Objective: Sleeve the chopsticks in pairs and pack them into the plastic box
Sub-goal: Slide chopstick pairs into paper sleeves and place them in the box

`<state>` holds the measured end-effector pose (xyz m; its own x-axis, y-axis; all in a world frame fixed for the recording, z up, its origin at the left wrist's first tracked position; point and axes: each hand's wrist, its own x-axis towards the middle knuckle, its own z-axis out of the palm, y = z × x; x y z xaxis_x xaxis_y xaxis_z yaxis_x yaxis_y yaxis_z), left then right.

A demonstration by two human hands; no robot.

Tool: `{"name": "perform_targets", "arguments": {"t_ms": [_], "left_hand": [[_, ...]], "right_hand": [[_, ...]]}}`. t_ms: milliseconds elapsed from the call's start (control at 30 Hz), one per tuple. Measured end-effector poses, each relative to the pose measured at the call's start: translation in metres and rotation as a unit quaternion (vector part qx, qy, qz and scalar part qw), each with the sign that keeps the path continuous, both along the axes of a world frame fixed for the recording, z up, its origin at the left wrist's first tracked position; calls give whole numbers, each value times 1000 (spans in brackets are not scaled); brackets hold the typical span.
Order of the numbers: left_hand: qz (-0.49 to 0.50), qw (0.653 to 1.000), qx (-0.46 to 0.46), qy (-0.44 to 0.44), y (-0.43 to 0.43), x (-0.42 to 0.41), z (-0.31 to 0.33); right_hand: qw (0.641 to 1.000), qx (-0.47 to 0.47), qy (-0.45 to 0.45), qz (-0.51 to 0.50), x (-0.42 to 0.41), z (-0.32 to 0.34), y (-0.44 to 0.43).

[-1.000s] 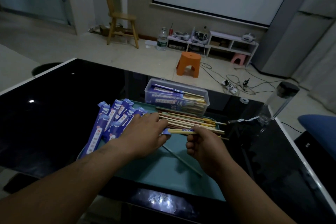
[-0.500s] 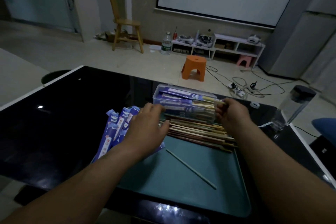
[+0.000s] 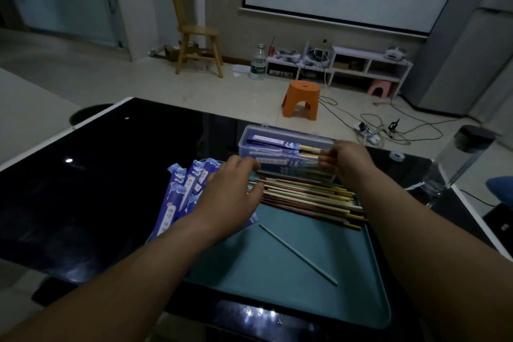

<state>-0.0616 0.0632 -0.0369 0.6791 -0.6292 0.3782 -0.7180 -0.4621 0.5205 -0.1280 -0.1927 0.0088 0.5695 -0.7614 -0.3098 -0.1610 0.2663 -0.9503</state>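
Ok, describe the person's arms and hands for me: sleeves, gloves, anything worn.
The left hand and right hand are bare, with no gloves. The left forearm and right forearm are uncovered all the way to the frame edge, so no sleeves show. No watch, bracelet or strap shows at either wrist. The light is too dim to tell about rings.

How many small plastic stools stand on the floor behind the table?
2. The orange stool stands on the floor just beyond the table; the pink stool is farther right, before the low white shelf. None seems hidden.
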Motion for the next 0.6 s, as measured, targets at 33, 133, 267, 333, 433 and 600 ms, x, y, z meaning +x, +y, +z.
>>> {"name": "perform_targets", "arguments": {"t_ms": [33, 133, 267, 333, 433, 600], "left_hand": [[0, 1000, 5, 1, 0, 0, 0], [0, 1000, 25, 2, 1, -1, 1], [3, 999, 50, -11, 13, 0, 2], [4, 995, 92, -26, 21, -1, 1], [10, 970, 237, -47, 28, -9, -4], [14, 927, 370, -54, 20, -17, -17]], "right_hand": [[1000, -11, -1, 5, -6, -3, 2], [997, -65, 18, 48, -33, -14, 15], [983, -148, 72, 80, -70, -31, 38], [953, -264, 128, 79, -84, -43, 40], [860, -433, 243, 115, -105, -57, 43], [766, -546, 295, 166, -116, -78, 48]]}}
